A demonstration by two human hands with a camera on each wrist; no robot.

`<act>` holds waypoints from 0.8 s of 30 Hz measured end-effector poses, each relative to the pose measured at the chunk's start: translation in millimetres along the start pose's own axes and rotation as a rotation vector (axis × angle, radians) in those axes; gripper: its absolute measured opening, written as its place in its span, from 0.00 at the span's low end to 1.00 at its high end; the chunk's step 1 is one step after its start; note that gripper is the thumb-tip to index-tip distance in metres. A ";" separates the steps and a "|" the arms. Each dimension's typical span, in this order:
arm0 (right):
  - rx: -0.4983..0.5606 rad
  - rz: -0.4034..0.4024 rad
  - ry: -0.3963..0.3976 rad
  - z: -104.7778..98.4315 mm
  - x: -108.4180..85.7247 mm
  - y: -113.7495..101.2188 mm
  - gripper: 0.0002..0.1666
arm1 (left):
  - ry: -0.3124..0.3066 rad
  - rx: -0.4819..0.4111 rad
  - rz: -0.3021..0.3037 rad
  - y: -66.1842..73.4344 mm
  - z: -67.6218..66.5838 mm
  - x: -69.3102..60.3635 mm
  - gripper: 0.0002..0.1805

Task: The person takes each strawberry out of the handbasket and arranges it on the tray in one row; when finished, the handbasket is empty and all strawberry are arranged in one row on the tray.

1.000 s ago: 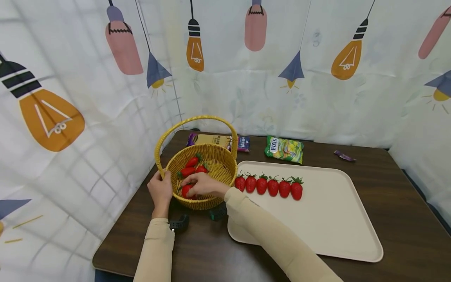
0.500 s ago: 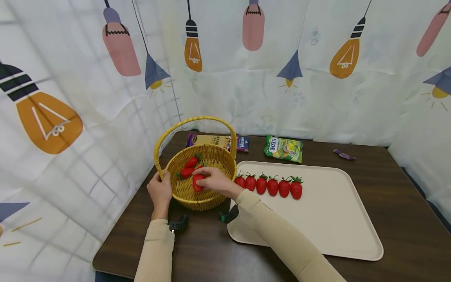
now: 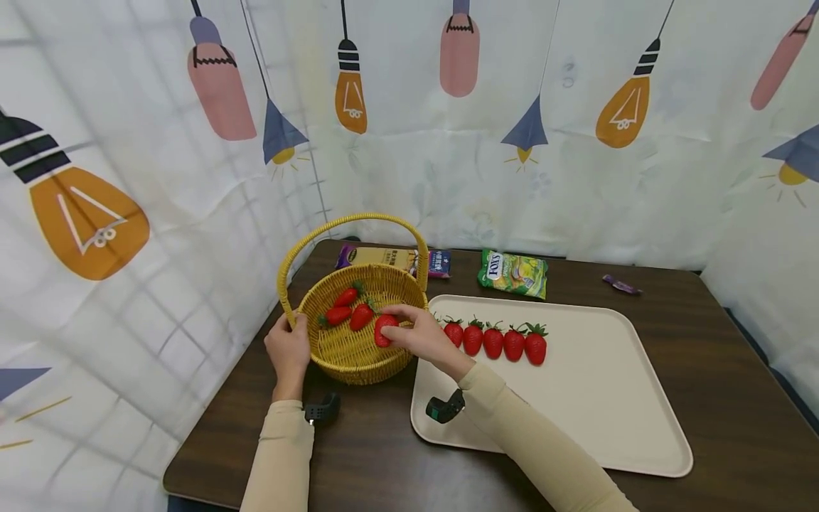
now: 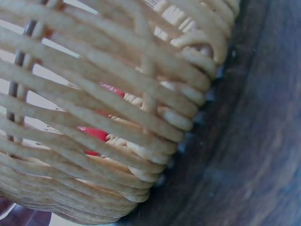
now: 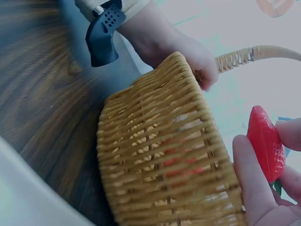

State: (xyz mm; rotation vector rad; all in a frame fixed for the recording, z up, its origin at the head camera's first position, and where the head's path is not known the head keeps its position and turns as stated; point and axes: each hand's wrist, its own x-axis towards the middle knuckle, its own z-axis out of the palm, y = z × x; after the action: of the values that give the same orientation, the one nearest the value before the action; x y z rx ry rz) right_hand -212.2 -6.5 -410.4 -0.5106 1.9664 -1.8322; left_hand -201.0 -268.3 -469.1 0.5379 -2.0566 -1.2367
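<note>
A yellow wicker basket point(image 3: 348, 359) with a tall arched handle stands on the table. My left hand point(image 3: 289, 350) grips its left rim near the handle's base; the left wrist view shows only the woven side point(image 4: 155, 113) close up. Between thumb and fingers, my right hand point(image 3: 427, 339) pinches a red strawberry point(image 3: 385, 331) above the basket's right part. The right wrist view shows this strawberry point(image 5: 264, 141) beside the rim, its green leaves partly covered by fingers. Three strawberries point(image 3: 361, 317) lie inside the basket. On the beige tray point(image 3: 601, 419), several strawberries point(image 3: 493, 343) form a row, its left end hidden behind my right hand.
Behind the basket lies a yellow and purple snack pack point(image 3: 384, 257). A green candy bag point(image 3: 513, 274) rests behind the tray, and a small purple wrapped sweet point(image 3: 621, 285) lies at the back right. A printed curtain point(image 3: 409, 163) borders the table point(image 3: 377, 462).
My right hand has lifted the strawberry from the basket's near left part and carried it right and up to the right rim. My left hand stays on the basket.
</note>
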 end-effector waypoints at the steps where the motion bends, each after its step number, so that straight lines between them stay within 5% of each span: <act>1: -0.002 -0.008 0.008 -2.6 -3.0 1.5 0.24 | 0.001 0.000 0.001 -0.4 0.0 -0.3 0.12; 15: -0.210 -0.034 0.155 -70.1 -44.1 13.8 0.26 | 0.002 -0.013 0.010 -2.2 0.3 -0.8 0.13; 24: -0.155 -0.031 0.243 -107.4 -65.3 23.2 0.28 | 0.001 -0.016 0.014 0.2 -0.8 -1.1 0.13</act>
State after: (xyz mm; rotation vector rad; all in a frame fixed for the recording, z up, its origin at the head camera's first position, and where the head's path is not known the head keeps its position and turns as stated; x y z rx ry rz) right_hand -212.6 120.6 -424.4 -0.3802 2.2864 -1.8442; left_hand -199.7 -268.0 -469.0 0.5153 -2.0448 -1.2433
